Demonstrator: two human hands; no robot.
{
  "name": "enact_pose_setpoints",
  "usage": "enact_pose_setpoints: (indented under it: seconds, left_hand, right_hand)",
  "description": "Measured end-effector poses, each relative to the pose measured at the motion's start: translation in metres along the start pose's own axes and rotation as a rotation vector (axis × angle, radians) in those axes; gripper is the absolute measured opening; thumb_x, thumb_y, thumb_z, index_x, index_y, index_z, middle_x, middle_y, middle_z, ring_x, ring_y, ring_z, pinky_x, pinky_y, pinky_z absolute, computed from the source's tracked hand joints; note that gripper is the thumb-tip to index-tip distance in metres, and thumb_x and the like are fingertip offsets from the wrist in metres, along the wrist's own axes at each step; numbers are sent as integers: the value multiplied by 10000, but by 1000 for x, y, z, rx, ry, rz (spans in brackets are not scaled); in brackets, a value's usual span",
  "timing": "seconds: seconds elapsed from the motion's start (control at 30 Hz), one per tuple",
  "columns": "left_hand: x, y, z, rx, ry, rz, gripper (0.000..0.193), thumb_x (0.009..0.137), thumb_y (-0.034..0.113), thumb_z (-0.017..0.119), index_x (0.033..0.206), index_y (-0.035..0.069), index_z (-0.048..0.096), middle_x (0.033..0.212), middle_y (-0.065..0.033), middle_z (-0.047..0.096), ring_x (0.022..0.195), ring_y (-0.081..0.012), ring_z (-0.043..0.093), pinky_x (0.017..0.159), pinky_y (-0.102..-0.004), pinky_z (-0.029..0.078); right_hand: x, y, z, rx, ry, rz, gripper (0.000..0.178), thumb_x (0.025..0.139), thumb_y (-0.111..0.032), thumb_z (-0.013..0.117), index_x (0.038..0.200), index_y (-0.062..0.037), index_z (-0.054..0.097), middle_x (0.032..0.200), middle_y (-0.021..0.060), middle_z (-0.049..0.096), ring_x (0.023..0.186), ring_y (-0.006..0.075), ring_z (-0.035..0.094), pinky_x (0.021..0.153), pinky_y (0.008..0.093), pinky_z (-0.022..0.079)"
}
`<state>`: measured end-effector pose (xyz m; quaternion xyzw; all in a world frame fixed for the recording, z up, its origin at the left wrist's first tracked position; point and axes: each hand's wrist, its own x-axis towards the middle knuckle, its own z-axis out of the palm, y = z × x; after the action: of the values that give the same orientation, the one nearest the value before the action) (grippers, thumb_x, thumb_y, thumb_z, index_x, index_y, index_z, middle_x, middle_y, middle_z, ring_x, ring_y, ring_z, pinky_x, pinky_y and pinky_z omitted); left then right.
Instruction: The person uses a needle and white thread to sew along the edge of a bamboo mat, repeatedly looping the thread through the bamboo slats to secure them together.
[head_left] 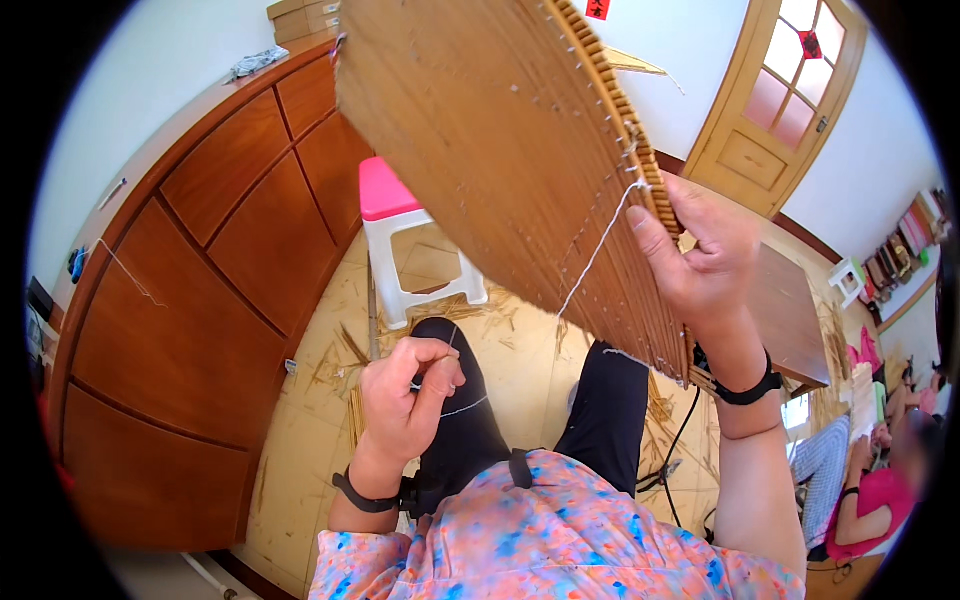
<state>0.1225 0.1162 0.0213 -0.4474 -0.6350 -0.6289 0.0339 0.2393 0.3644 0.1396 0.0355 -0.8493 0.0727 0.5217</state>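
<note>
A brown panel of thin stalks (480, 150), laid side by side and stitched, hangs tilted in front of me. A thicker rim of stalks (600, 80) runs along its right edge. My right hand (705, 250) grips this edge, thumb on the face and fingers behind. White thread (600, 245) leaves the rim near my right thumb and slants down across the panel. My left hand (410, 393) is pinched closed, apart from the panel above my left thigh. White thread (468, 406) trails from it. A thin line, perhaps a needle, sticks up from its fingers.
A white stool with a pink seat (390, 190) stands beyond my left knee. Wooden cabinets (190, 290) line the left. A brown table (785, 315) stands right, behind my arm. Straw scraps (355, 345) and a black cable (680, 450) lie on the floor. Another person (875, 500) sits far right.
</note>
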Motion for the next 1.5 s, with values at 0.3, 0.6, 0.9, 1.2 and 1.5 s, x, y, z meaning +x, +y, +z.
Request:
enact_pose_setpoints:
  seconds: [0.3,0.6,0.9,1.2,1.5]
  left_hand:
    - [27,13,30,-72,-149,54,35,867,-43,599,879,-10,607,677,-69,624,562,-124,622,524,-230,472]
    - [35,-6,82,-18,-305,82,195,834,8,656,1028,18,667,830,-160,677,627,-290,658,564,-330,513]
    - [39,-6,93,4,-343,145,254,818,-24,648,1069,1,673,836,-180,688,662,-267,683,578,-314,534]
    - [30,-48,109,71,-362,56,237,837,-14,624,1066,10,683,661,-149,607,500,-205,566,493,-287,442]
    - [21,-107,105,199,-390,-139,212,838,16,621,1034,40,698,673,-171,613,546,-286,605,512,-329,469]
  right_hand:
    - [-37,2,-9,101,-131,181,304,780,-99,757,1034,53,686,833,187,702,670,248,688,619,274,528]
    - [-94,11,-9,178,-161,460,282,792,-94,744,1004,80,677,837,198,703,707,199,699,642,265,529]
    - [-113,11,-29,191,-232,611,254,809,-80,726,1005,73,675,719,139,653,580,93,542,544,237,447]
    - [-141,39,32,187,-471,761,255,814,-74,698,1037,49,682,806,120,698,681,90,605,624,246,488]
    - [-164,73,90,328,-576,968,249,810,-61,697,1042,28,701,812,110,721,688,92,637,644,245,504]
